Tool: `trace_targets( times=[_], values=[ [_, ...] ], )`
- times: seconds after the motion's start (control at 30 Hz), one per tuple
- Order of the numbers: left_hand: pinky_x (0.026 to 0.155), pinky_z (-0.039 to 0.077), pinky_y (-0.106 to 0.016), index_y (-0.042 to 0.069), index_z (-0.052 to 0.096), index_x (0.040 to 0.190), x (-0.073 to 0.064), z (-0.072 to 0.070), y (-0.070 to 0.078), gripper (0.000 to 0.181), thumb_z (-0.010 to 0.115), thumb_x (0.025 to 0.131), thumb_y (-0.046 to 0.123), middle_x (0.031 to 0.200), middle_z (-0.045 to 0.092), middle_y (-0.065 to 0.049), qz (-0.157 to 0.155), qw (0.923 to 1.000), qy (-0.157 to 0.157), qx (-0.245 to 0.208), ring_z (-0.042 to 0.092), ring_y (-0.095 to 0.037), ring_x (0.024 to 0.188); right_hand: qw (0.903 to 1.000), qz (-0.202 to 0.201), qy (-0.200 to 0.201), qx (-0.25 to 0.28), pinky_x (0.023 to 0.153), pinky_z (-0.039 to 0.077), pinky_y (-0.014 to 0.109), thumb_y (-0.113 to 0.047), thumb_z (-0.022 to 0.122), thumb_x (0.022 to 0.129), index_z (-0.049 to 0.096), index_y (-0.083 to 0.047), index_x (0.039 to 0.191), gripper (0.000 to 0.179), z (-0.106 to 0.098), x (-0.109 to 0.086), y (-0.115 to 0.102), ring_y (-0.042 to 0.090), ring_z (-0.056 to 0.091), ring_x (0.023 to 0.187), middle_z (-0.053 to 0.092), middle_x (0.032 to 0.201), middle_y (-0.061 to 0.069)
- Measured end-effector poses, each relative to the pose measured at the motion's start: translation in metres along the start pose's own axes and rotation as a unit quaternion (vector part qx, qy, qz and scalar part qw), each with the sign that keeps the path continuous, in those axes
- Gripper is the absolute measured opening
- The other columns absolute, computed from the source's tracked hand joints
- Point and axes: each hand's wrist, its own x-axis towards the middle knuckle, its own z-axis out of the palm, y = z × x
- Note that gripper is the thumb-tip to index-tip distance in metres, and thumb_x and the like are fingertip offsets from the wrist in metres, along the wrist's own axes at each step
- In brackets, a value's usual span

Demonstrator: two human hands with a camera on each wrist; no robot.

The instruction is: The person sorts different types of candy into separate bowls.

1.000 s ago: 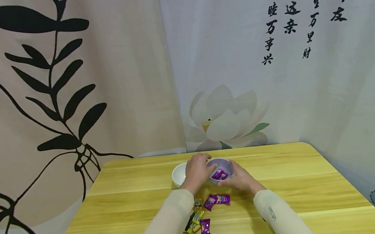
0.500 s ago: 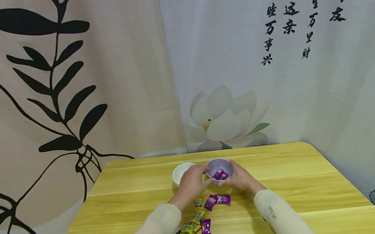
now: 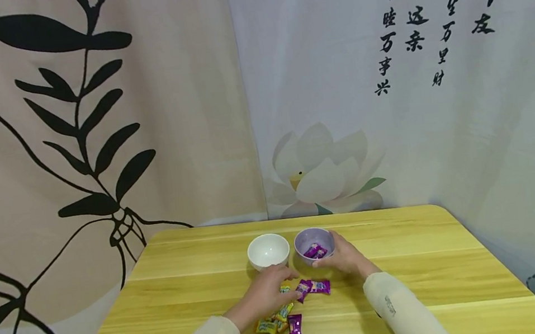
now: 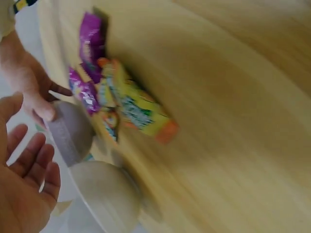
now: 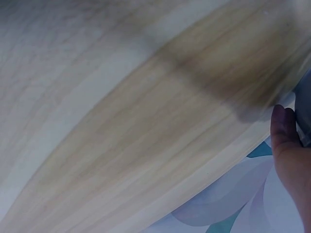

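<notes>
My right hand [image 3: 346, 257] holds the small purple bowl [image 3: 302, 241] by its right side, thumb at the near rim. Inside lie purple-wrapped candies [image 3: 315, 251]. To the left stands a white bowl [image 3: 268, 251]. My left hand [image 3: 266, 292] hovers over the wrapped candies in front of the bowls, partly covering the yellow candies [image 3: 266, 327]. In the left wrist view its fingers [image 4: 35, 160] are loosely bent and hold nothing. Just beyond its fingertips lie two purple candies [image 3: 316, 287]; another purple candy [image 3: 294, 330] lies nearer me. In the right wrist view, the bowl [image 5: 303, 104] shows only at the edge.
Everything stands on a light wooden table [image 3: 415, 283] with rounded far corners. Behind it hangs a printed cloth backdrop [image 3: 199, 114] with leaves, a lotus and written characters.
My left hand has come away from the bowls, moving back toward me and down over the candies, uncovering the white bowl. The right hand keeps its hold on the purple bowl.
</notes>
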Motion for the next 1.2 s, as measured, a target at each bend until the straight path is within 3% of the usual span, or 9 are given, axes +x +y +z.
trace_targets(
  times=[0.27,0.47,0.63,0.77,0.93,1.2],
  values=[
    [0.094,0.048,-0.031,0.015,0.071,0.118,-0.018,0.005,-0.019,0.04,0.08,0.084,0.032,0.111,0.064,0.005,0.059,0.9947,-0.08,0.025,0.058,-0.012,0.104,1.0,-0.006,0.005,0.002,0.108,0.033,0.06,-0.044,0.09,0.069,0.024,0.0,0.154,0.117,0.001,-0.001,0.001,0.043,0.043,0.132,0.042,0.147,0.023],
    [0.094,0.046,-0.027,0.019,0.071,0.12,-0.019,0.014,-0.028,0.043,0.081,0.081,0.034,0.112,0.063,0.007,0.107,0.9851,-0.117,0.068,0.057,-0.008,0.104,0.9999,-0.013,0.008,-0.002,0.107,0.035,0.058,-0.042,0.091,0.068,0.027,0.0,0.152,0.113,0.001,0.0,0.001,0.041,0.045,0.13,0.045,0.144,0.022],
    [0.093,0.045,-0.023,0.021,0.071,0.118,-0.017,0.021,-0.028,0.039,0.08,0.082,0.035,0.111,0.063,0.008,0.156,0.9757,-0.121,0.094,0.056,-0.005,0.103,0.9998,-0.014,0.01,-0.009,0.107,0.035,0.058,-0.042,0.091,0.068,0.028,0.0,0.152,0.113,0.001,0.0,0.001,0.041,0.045,0.13,0.045,0.144,0.022],
    [0.088,0.043,-0.019,0.022,0.073,0.112,-0.016,0.028,-0.024,0.034,0.079,0.083,0.037,0.106,0.063,0.009,0.199,0.9674,-0.096,0.123,0.055,-0.002,0.097,0.9999,-0.005,0.008,-0.011,0.108,0.034,0.059,-0.043,0.09,0.069,0.025,0.0,0.153,0.115,0.001,0.0,0.0,0.042,0.043,0.132,0.043,0.146,0.022],
    [0.087,0.044,-0.022,0.021,0.074,0.108,-0.014,0.035,-0.02,0.032,0.077,0.084,0.041,0.102,0.063,0.011,0.196,0.9672,-0.073,0.144,0.056,-0.003,0.095,0.9999,0.005,0.005,-0.011,0.109,0.032,0.059,-0.045,0.089,0.069,0.023,0.0,0.154,0.116,0.0,0.0,0.0,0.042,0.041,0.134,0.04,0.148,0.023],
    [0.086,0.044,-0.024,0.022,0.075,0.102,-0.015,0.037,-0.022,0.028,0.078,0.082,0.041,0.102,0.062,0.011,0.163,0.9733,-0.076,0.143,0.056,-0.005,0.097,0.9999,0.01,0.004,-0.006,0.109,0.032,0.06,-0.045,0.09,0.069,0.023,-0.002,0.155,0.117,0.0,-0.001,0.0,0.042,0.041,0.133,0.04,0.148,0.022]
  ],
)
